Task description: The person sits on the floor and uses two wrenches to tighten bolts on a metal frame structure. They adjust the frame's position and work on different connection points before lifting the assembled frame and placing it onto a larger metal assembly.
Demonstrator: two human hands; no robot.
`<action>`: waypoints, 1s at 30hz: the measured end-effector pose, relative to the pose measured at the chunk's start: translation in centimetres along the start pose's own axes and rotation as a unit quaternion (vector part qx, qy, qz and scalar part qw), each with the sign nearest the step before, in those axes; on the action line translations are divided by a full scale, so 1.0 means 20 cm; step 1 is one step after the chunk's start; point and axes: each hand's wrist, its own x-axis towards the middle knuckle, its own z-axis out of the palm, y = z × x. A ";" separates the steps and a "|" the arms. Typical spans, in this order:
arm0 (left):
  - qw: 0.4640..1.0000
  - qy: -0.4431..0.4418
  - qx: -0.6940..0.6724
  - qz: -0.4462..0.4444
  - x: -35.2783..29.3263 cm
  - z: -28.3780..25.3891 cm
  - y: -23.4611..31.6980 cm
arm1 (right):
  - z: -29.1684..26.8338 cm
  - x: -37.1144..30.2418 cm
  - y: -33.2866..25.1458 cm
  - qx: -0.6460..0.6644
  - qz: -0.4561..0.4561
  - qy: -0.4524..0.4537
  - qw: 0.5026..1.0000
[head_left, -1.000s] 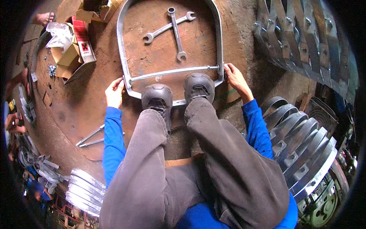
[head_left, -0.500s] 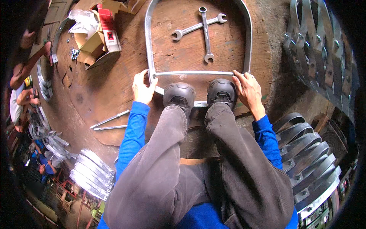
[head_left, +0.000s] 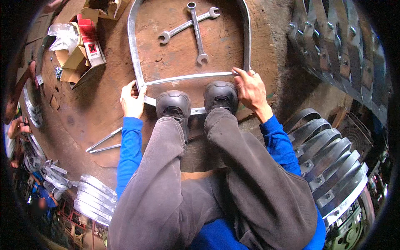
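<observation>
A U-shaped flat metal bar frame (head_left: 132, 41) lies on the board, its bend away from me. Across its open side runs a thin metal rod (head_left: 187, 77). My left hand (head_left: 133, 103) is closed round the frame's left side at the rod's end, its fingertips partly hidden behind the metal. At the other end, my right hand (head_left: 253, 92) has thumb and fingers closed on the rod beside the frame's right side. My black shoes (head_left: 173, 104) stand at a flat bar with holes (head_left: 198, 111) nearest me. Two crossed spanners (head_left: 196, 35) lie inside the frame.
The wooden board (head_left: 96, 96) bears an opened cardboard box (head_left: 77, 62) with a red and white pack, and two loose rods (head_left: 104, 141). Bent metal strips (head_left: 95, 200) are stacked at lower left, more strips (head_left: 329, 154) at right. Other people (head_left: 18, 129) are at far left.
The whole view has shifted, so the frame sits further left in the picture. My right hand's fingers have bent over the rod's end; my left hand stays at the other end.
</observation>
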 end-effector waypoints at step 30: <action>1.000 -0.004 0.005 -0.001 0.00 0.00 -0.04 | -0.04 0.03 -0.09 -0.129 0.012 -0.010 0.991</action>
